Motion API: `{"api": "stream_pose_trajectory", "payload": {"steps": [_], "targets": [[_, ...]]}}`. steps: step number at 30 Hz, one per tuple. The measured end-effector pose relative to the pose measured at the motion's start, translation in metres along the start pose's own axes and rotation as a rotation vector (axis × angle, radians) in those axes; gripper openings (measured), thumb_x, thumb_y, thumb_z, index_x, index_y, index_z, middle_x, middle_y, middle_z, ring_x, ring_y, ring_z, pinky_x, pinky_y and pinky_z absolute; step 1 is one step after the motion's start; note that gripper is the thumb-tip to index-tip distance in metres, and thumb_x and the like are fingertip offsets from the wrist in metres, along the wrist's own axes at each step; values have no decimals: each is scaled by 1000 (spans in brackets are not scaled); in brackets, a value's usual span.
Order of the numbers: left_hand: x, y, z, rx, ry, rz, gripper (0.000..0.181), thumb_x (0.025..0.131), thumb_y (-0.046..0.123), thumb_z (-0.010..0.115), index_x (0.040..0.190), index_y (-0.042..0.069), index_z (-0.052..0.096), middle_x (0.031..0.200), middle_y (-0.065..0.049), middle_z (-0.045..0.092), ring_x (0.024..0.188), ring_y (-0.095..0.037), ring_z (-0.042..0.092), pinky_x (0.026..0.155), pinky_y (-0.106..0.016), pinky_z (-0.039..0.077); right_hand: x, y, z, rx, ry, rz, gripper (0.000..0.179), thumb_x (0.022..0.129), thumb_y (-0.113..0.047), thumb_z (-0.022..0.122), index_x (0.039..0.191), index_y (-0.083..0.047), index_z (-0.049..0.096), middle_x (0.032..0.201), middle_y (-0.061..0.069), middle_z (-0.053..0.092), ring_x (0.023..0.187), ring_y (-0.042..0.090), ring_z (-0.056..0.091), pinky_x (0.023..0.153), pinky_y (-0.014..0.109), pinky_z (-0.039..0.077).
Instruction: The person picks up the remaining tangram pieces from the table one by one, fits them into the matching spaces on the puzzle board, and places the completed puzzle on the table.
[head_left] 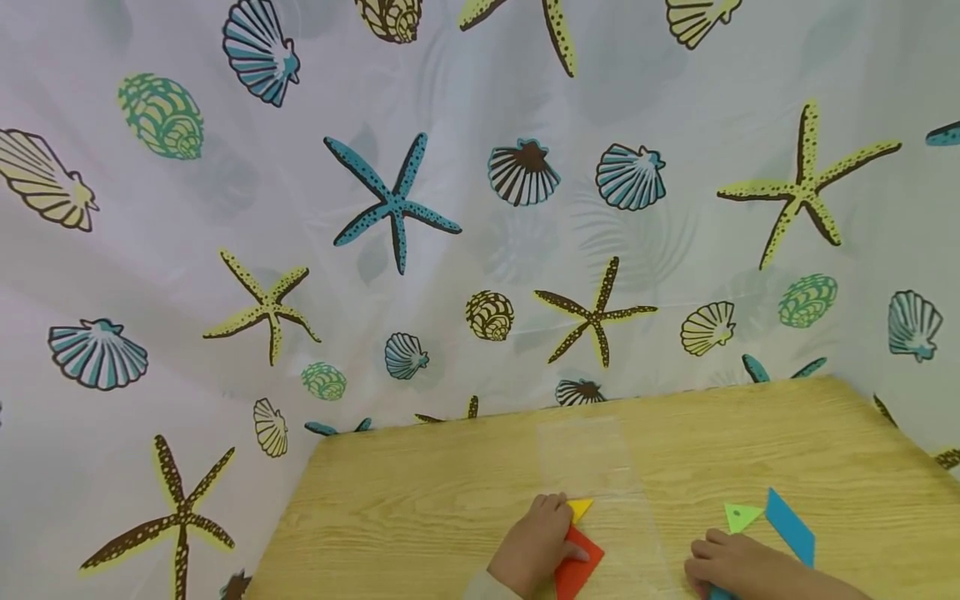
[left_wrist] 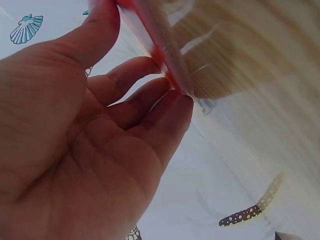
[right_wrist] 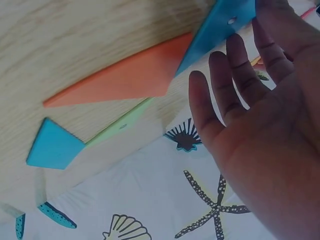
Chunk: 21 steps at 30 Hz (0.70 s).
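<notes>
My left hand holds a red tangram piece flat on the table, its thumb on top and its fingers along the far edge. In the left wrist view the fingertips meet the red piece's edge. A yellow triangle shows just beyond it, partly covered by the fingers. On the right, my right hand grips a blue tangram piece between thumb and fingers. That piece touches an orange triangle, which the head view hides. Past the hand lie a light green triangle and a blue parallelogram, corners close together.
The wooden table carries a strip of clear tape running away between the hands. A white curtain printed with shells and starfish hangs behind the table and at its sides.
</notes>
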<state>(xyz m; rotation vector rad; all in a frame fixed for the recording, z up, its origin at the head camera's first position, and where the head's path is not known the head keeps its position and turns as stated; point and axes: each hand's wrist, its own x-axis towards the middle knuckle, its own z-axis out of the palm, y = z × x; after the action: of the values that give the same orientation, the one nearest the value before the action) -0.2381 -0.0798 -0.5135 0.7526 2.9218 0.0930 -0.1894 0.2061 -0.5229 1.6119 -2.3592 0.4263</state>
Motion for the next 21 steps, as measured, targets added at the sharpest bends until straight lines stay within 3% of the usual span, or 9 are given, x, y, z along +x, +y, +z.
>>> {"api": "stream_pose_trajectory", "payload": {"steps": [8, 12, 17, 21], "targets": [[-6, -10, 2, -89, 15, -2, 46, 77, 55, 62, 109, 22, 64, 129, 6, 51, 118, -11, 43, 90, -20, 43, 9, -5, 13, -20, 21, -48, 21, 88, -29, 64, 78, -25, 47, 72, -19, 30, 67, -7, 14, 53, 5, 14], [-2, -10, -2, -79, 14, 37, 45, 79, 55, 59, 109, 21, 64, 129, 7, 50, 119, -10, 43, 93, -20, 41, 8, -13, 12, -15, -20, 32, 23, 88, -35, 63, 77, -26, 45, 72, -22, 26, 65, -7, 15, 52, 8, 15], [-2, -13, -5, -31, 15, 69, 37, 80, 57, 55, 91, 22, 63, 132, 8, 48, 118, -9, 43, 92, -17, 40, 9, -14, 11, 64, -87, 93, 30, 87, -40, 62, 76, -24, 39, 74, -22, 20, 64, -6, 13, 51, 11, 17], [0, -14, -5, 12, 20, 107, 39, 82, 58, 51, 95, 23, 62, 132, 8, 48, 119, -9, 42, 93, -16, 39, 7, -11, 10, 113, -157, 132, 34, 87, -44, 62, 75, -23, 37, 74, -21, 20, 63, -5, 16, 51, 14, 20]]}}
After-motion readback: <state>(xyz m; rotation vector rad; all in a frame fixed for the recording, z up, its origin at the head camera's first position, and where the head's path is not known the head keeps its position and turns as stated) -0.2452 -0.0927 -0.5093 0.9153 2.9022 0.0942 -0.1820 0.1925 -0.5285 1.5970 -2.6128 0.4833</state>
